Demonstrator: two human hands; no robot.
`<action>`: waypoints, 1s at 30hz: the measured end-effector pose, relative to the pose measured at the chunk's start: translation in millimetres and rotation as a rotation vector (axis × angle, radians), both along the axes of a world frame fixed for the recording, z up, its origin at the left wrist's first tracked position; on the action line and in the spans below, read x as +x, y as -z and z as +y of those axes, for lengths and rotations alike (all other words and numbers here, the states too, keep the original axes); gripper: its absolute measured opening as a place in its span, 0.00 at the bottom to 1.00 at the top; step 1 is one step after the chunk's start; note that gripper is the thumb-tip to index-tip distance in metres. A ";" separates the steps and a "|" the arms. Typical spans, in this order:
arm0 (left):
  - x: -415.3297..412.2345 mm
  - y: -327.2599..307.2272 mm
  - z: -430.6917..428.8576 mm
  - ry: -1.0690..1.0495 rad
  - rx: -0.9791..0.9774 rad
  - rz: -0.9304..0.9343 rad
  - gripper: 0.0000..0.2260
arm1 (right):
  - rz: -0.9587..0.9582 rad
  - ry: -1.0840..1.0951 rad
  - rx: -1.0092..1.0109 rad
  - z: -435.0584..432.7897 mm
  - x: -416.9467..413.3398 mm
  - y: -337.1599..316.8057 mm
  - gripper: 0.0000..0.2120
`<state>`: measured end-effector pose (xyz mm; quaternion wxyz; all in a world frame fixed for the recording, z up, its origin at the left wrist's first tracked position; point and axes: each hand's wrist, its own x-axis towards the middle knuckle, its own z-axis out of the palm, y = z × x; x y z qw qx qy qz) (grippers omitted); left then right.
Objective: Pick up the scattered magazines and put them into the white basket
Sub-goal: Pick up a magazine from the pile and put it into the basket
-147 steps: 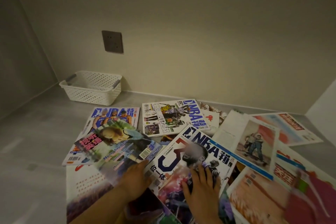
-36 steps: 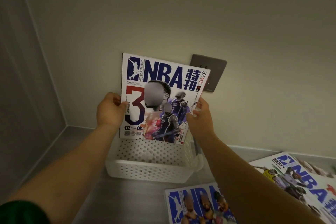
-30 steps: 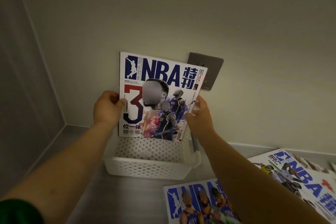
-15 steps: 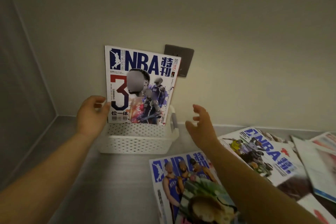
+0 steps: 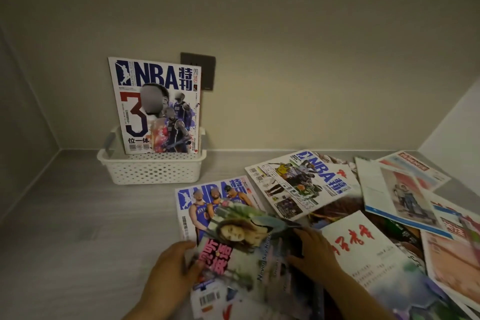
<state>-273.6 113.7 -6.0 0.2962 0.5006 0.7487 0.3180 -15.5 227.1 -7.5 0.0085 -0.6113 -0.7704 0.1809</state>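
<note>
Desk: Step in hand, pls?
Photog: Person is starting the next pickup. Left hand [image 5: 168, 273] is clamping its fingers on the left edge of a pink-titled magazine [image 5: 241, 252]. Right hand [image 5: 317, 257] is lying at the right edge, thumb on the cover; fingers too blurred to tell if they're curling under. Mag is lying on other magazines [image 5: 306, 184] near the person, well apart from the white basket [image 5: 153, 170], where one NBA magazine [image 5: 155, 104] is standing on end.
Desk: Orientation? Next move?
Photog: Cover's facing up, long axis running away from the person, far end leaning slightly right. Prob. calling for a firm two-hand lift, then swinging left & fwd and standing it upright beside the NBA one.
</note>
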 end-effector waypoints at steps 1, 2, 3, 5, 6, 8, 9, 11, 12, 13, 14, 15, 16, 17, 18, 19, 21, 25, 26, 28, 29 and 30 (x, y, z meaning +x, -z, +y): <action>8.5 3.9 -1.8 -0.003 0.001 0.052 0.18 | -0.005 -0.005 -0.014 -0.1 4.8 4.7 0.32; 15.6 6.2 -3.8 -0.014 0.001 0.078 0.21 | -0.004 -0.003 -0.031 1.1 9.1 8.9 0.35; 21.7 8.3 -4.7 -0.028 -0.015 0.098 0.23 | -0.003 -0.004 -0.044 3.6 12.6 11.4 0.38; 34.4 12.7 -5.9 -0.043 -0.094 0.223 0.28 | -0.010 -0.040 -0.048 11.9 17.8 12.8 0.42; 41.7 14.9 -6.1 -0.038 -0.150 0.312 0.31 | -0.014 -0.072 -0.050 16.9 19.3 12.7 0.44; 56.7 15.9 -5.8 -0.071 -0.194 0.404 0.33 | -0.027 -0.141 -0.078 25.5 20.9 10.2 0.45; 61.5 15.1 -3.9 -0.114 -0.185 0.400 0.34 | -0.046 -0.169 -0.092 28.9 21.2 8.6 0.46; 65.2 8.3 -0.9 -0.191 -0.216 0.345 0.34 | -0.091 -0.209 -0.085 35.3 21.8 6.4 0.46; 64.8 4.6 0.8 -0.210 -0.257 0.343 0.34 | -0.104 -0.219 -0.067 38.1 22.3 4.9 0.46; 63.7 2.4 3.4 -0.222 -0.318 0.345 0.35 | -0.107 -0.224 -0.053 40.9 23.5 3.4 0.45; 62.6 1.5 5.8 -0.237 -0.371 0.339 0.35 | -0.095 -0.223 -0.048 43.8 25.3 2.4 0.44; 61.4 -0.4 7.3 -0.249 -0.408 0.307 0.34 | -0.069 -0.216 -0.047 46.4 26.9 1.6 0.42; 61.0 -1.3 10.1 -0.251 -0.428 0.241 0.31 | -0.033 -0.204 -0.041 48.6 28.9 1.5 0.41; 62.3 -3.3 12.4 -0.234 -0.436 0.166 0.28 | -0.001 -0.188 -0.025 50.2 30.9 2.4 0.39; 65.0 -6.1 14.7 -0.190 -0.439 0.125 0.22 | 0.020 -0.167 -0.004 51.0 32.9 4.4 0.36; 69.3 -12.3 16.2 -0.141 -0.443 0.127 0.17 | 0.034 -0.142 0.017 50.7 35.0 6.7 0.33; 74.8 -26.9 20.5 -0.121 -0.390 0.193 0.07 | 0.063 -0.088 0.032 49.5 39.3 10.5 0.28; 78.2 -60.2 25.8 -0.192 -0.119 0.098 0.11 | 0.093 -0.060 0.023 51.6 48.5 1.8 0.11; 78.4 -69.7 25.1 -0.214 -0.036 0.039 0.11 | 0.145 -0.056 -0.006 52.4 50.2 -3.5 0.09; 78.2 -87.3 22.4 -0.240 0.124 -0.085 0.10 | 0.439 -0.012 -0.198 52.8 51.1 -17.2 0.09; 77.2 -95.0 22.0 -0.251 0.211 -0.153 0.11 | 0.618 0.009 -0.326 52.4 50.2 -25.3 0.10; 75.6 -102.3 22.7 -0.267 0.296 -0.216 0.11 | 0.756 0.017 -0.418 52.0 49.1 -34.3 0.11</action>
